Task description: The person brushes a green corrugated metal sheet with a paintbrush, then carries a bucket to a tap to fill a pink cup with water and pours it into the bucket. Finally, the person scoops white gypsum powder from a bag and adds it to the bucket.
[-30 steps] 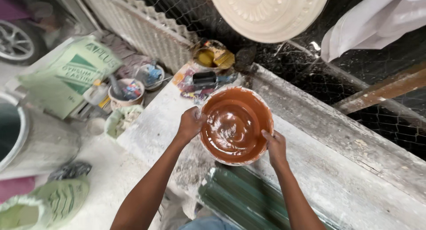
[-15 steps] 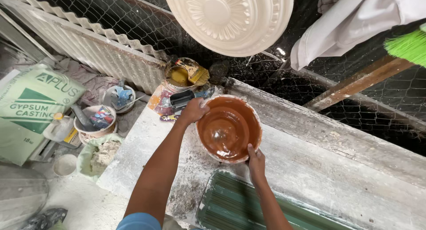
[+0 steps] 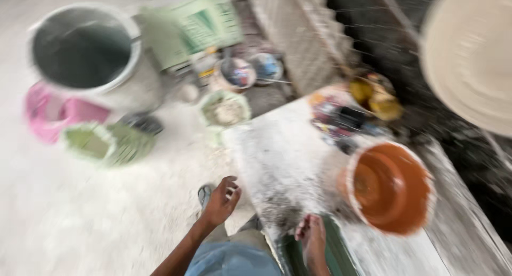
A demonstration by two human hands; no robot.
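The place is a dusty white floor (image 3: 80, 217) with a plaster-stained tabletop (image 3: 288, 164) on the right side; the picture is blurred. On the far left stands a big grey drum (image 3: 85, 52), with a pink tub (image 3: 48, 111) and a green basket (image 3: 106, 143) below it. Near the middle is a small bowl of plaster (image 3: 225, 108). The left hand (image 3: 220, 200) hangs free over the floor, fingers loosely bent, holding nothing. The right hand (image 3: 312, 238) rests at the near edge of the tabletop, also empty, as far as I can tell. The brown bowl (image 3: 389, 188) sits on the tabletop, to the right and a little beyond the right hand, apart from it. The right hand is clearly nearer. The bowl is round, so it has no long axis.
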